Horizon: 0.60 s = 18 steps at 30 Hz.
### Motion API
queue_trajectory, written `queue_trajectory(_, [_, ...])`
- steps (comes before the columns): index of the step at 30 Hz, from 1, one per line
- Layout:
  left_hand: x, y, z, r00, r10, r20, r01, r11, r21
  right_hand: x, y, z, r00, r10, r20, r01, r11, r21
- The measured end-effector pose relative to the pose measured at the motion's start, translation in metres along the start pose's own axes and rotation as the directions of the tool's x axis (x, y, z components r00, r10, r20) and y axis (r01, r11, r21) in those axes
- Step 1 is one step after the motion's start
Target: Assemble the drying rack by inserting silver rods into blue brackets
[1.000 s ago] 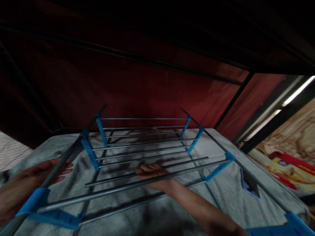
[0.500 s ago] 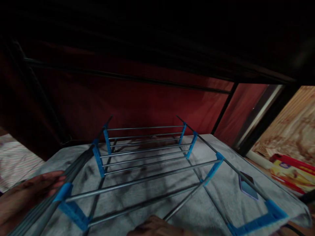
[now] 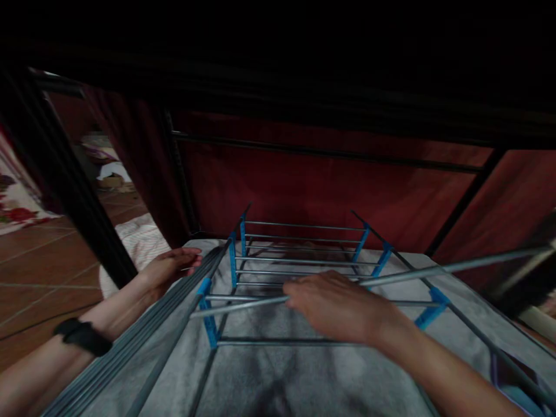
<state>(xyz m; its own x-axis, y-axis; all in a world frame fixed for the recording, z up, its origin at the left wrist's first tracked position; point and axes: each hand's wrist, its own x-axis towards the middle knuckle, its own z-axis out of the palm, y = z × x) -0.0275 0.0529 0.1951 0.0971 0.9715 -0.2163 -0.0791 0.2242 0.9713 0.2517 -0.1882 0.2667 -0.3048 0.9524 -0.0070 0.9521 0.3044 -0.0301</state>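
Note:
My right hand (image 3: 334,304) is closed around a thin grey metal rod (image 3: 412,275), held slantwise above a partly assembled rack. The rod's left end is close to a blue plastic connector (image 3: 207,313) on the rack's left side. The rack has grey crossbars (image 3: 299,260) and blue connectors, and lies on a grey cloth (image 3: 260,382). My left hand (image 3: 176,263), with a black band (image 3: 82,336) on the wrist, is open, its fingers partly stretched. It is next to a bundle of loose grey rods (image 3: 143,333) lying along the rack's left side.
A phone (image 3: 516,382) lies on the cloth at the lower right, partly behind a rack tube. Dark frame posts (image 3: 73,168) and a red panel (image 3: 325,179) enclose the space. A striped white cloth (image 3: 141,243) and a tiled floor (image 3: 56,260) are at left.
My right hand has risen from the bottom edge, lifting the rod over the rack. The view has turned left, showing more floor. My left hand has reached further forward beside the rod bundle.

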Motion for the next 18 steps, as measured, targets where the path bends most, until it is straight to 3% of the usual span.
queue_trajectory(3, [0.011,0.002,0.010,0.998,0.034,0.053,-0.035,0.999,0.024,0.031,0.052,-0.006,0.993,0.116,-0.002,-0.116,0.991,-0.072])
queue_trajectory(7, [0.032,0.006,0.032,0.998,0.053,0.024,-0.053,0.998,0.017,0.081,0.107,0.025,0.951,0.293,-0.098,-0.302,0.948,-0.098])
queue_trajectory(12, [0.065,0.003,0.054,0.998,0.068,0.013,-0.068,0.998,-0.007,0.131,0.132,0.069,0.967,0.222,-0.126,-0.241,0.958,-0.158])
queue_trajectory(18, [0.086,-0.011,0.074,0.981,-0.045,0.189,0.052,0.998,-0.030,0.165,0.142,0.096,0.979,0.100,-0.175,-0.128,0.980,-0.154])
